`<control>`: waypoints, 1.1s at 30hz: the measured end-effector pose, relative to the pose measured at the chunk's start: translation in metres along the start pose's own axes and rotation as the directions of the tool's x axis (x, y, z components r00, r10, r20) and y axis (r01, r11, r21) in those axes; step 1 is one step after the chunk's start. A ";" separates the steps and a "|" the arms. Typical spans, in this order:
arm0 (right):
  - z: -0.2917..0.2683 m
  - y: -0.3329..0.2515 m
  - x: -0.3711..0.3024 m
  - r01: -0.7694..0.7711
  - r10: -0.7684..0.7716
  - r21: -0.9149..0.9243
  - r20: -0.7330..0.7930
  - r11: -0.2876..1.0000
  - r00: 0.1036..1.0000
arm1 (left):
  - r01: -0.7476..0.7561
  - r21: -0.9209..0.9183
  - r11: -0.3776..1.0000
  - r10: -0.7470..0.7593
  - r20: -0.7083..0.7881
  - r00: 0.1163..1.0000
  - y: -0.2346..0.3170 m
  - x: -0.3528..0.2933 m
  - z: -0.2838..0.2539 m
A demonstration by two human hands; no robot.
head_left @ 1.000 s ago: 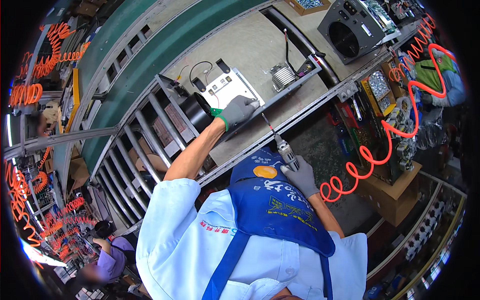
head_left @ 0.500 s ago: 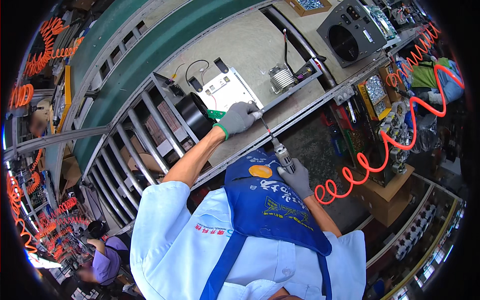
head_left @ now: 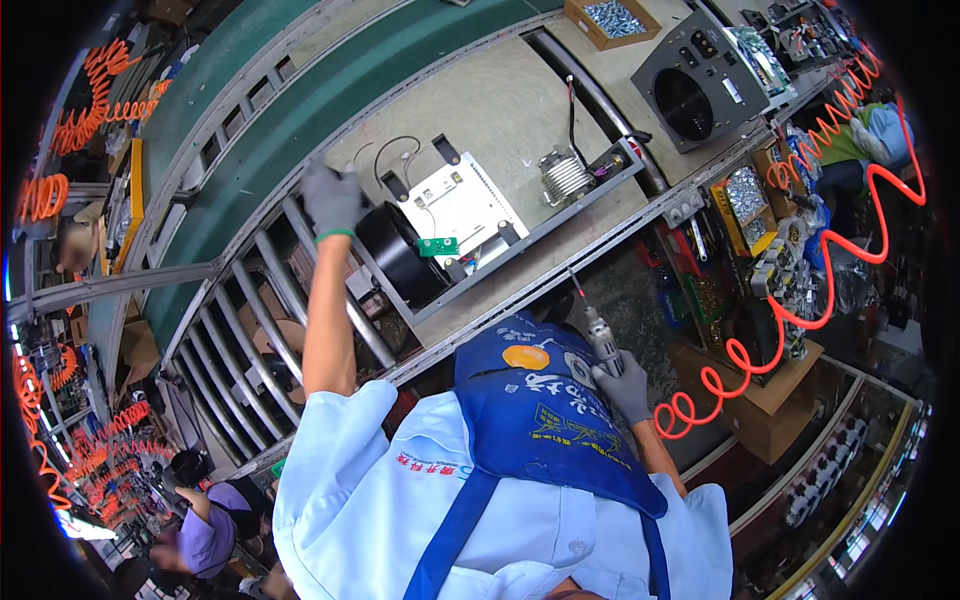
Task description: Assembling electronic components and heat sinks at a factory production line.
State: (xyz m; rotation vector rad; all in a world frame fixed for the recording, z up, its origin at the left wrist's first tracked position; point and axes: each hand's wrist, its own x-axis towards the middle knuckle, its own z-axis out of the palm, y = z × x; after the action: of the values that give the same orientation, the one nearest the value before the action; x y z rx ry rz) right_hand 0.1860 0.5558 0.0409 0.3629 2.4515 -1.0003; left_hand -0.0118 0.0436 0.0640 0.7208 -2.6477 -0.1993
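Note:
My right hand [head_left: 624, 386], gloved in grey, is wrapped round a power screwdriver [head_left: 604, 342] whose thin bit points up and away, apart from the work. My left hand [head_left: 334, 198], also in a grey glove, is at the far-left corner of an open metal chassis [head_left: 530, 238]. Motion smears its fingers, so whether it grips the corner is unclear. Inside the chassis are a black round housing [head_left: 392, 245], a small green circuit board [head_left: 437, 246], a white plate [head_left: 455, 205] with black brackets round it, and a silver ribbed part [head_left: 565, 180] at the right end.
Metal rollers [head_left: 272, 318] run left of the chassis. Farther right stand a grey panel [head_left: 700, 80] with a round opening and a carton of screws [head_left: 615, 20]. A coiled orange hose [head_left: 740, 355] hangs at right, near bins of hardware [head_left: 745, 195]. Another person [head_left: 212, 520] is lower left.
My left hand has gone from the chassis's near rail to its far-left corner. My right hand has drawn the screwdriver back and rightward, off the rail. The chassis has shifted slightly nearer.

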 end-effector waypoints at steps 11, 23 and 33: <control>-0.114 0.065 0.105 0.148 -0.122 -0.477 0.085 0.866 0.989 | -0.302 0.447 0.842 -0.018 0.582 0.813 -0.128 0.096 0.096; -0.166 0.082 0.342 0.169 0.121 -0.688 0.352 0.706 0.928 | 0.314 -0.399 0.861 -0.388 -0.119 0.914 -0.033 -0.064 -0.065; -0.119 0.111 0.452 0.372 0.040 -0.769 0.456 0.520 0.889 | 0.472 -0.355 0.807 -0.565 -0.233 0.791 0.049 -0.187 -0.143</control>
State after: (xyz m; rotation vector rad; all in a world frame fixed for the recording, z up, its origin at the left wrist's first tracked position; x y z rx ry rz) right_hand -0.1944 0.7477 -0.1806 -0.4159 2.2407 0.1750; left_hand 0.1720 0.1768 0.1447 1.2574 -1.9904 -0.5435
